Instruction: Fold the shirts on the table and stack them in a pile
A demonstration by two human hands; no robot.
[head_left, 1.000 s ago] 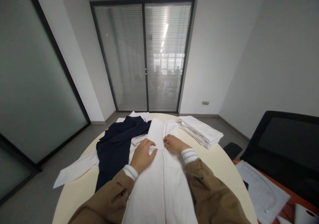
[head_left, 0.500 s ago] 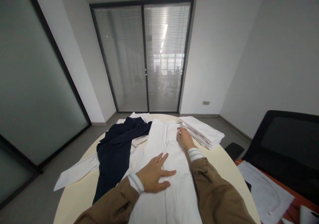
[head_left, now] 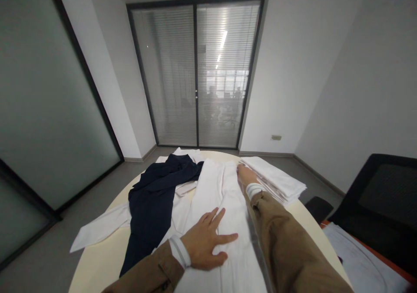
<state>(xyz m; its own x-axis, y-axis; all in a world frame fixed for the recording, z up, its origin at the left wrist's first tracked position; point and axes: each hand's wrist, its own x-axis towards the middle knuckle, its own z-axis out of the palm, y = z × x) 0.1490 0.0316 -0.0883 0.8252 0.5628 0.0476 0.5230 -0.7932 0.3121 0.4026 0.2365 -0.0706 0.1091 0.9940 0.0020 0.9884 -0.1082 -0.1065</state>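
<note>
In the head view, a white garment [head_left: 211, 184] lies lengthwise down the middle of the round cream table [head_left: 93, 269], running toward the wearer. The left hand [head_left: 206, 244] is spread on its near part, fingers splayed and gripping nothing. The right hand [head_left: 246, 176] reaches to the garment's far right edge, just beside a folded white stack [head_left: 276, 178]; its fingertips are partly hidden, so whether they pinch cloth I cannot say. A navy garment [head_left: 153, 208] lies bunched to the left.

Dim, glare through blinds [head_left: 224, 76], stretched edges
</note>
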